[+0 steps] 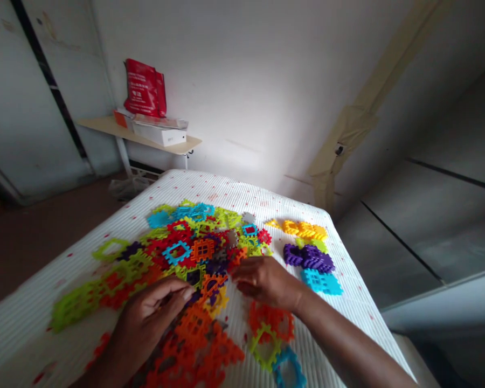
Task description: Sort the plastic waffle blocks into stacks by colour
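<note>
A heap of interlocking plastic tiles [202, 250] with notched edges, in several colours, spreads over the bed. My left hand [153, 310] is at the near side of the heap, thumb and forefinger pinched together by a dark purple tile; what lies between them is hidden. Just in front of its fingertips lies an orange triangular tile [213, 284], with a yellow tile [218, 303] below it. My right hand [267, 280] has its fingers curled down at the heap's right edge, next to an orange tile [239, 257]. Its grip is out of sight.
Sorted rows of yellow tiles [306, 230], purple tiles [309, 257] and blue tiles [322, 281] line the right side. Orange tiles [202, 350] pile up nearest me. Behind the bed [242, 188], a shelf table [105, 126] carries a red bag [144, 89] and a white box [161, 133].
</note>
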Tool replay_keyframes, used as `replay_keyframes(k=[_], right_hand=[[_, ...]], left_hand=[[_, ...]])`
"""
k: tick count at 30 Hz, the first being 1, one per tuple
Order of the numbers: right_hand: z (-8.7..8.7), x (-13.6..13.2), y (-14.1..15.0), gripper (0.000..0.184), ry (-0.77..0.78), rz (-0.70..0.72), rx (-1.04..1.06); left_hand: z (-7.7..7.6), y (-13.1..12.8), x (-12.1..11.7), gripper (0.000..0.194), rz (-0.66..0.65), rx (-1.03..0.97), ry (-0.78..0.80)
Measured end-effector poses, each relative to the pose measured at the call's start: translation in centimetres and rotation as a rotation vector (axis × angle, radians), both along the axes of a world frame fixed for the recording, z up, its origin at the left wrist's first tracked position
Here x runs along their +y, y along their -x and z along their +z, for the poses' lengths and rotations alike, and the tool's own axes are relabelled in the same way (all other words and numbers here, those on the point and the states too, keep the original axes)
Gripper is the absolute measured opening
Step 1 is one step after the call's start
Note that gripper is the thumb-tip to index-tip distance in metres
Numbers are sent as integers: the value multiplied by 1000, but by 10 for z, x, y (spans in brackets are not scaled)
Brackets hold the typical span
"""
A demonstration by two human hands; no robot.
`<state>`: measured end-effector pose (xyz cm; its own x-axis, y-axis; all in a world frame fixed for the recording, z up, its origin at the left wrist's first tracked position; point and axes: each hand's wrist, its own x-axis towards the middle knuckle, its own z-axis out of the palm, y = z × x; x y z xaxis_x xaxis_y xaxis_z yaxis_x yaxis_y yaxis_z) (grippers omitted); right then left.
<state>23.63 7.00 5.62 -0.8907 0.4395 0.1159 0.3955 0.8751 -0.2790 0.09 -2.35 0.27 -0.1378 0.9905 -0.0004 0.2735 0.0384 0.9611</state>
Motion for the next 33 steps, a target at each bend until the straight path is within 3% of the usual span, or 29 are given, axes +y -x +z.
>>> replay_keyframes(k=[3,8,11,16,23,27,33], right_hand=[[-22,-29,19,12,-107,30,-71],[-51,-40,32,10,-262,-28,-109],[-45,-39,31,7,-224,-42,-85],[-20,-35,14,13,-43,-135,19],[-13,-39,6,18,34,-200,429],[-15,-49,11,12,-77,-224,565],[-21,-58,20,17,-246,-23,520]], left_hand=[[3,-1,-1,29,-10,39,-9],[0,-2,1,29,3,25,-34],[-3,-1,3,27,6,20,-56],[-3,-1,3,26,-22,38,-66],[2,-5,3,28,-54,-85,23],[6,-9,3,32,-80,-240,127],[-4,-5,3,31,-131,-409,168]])
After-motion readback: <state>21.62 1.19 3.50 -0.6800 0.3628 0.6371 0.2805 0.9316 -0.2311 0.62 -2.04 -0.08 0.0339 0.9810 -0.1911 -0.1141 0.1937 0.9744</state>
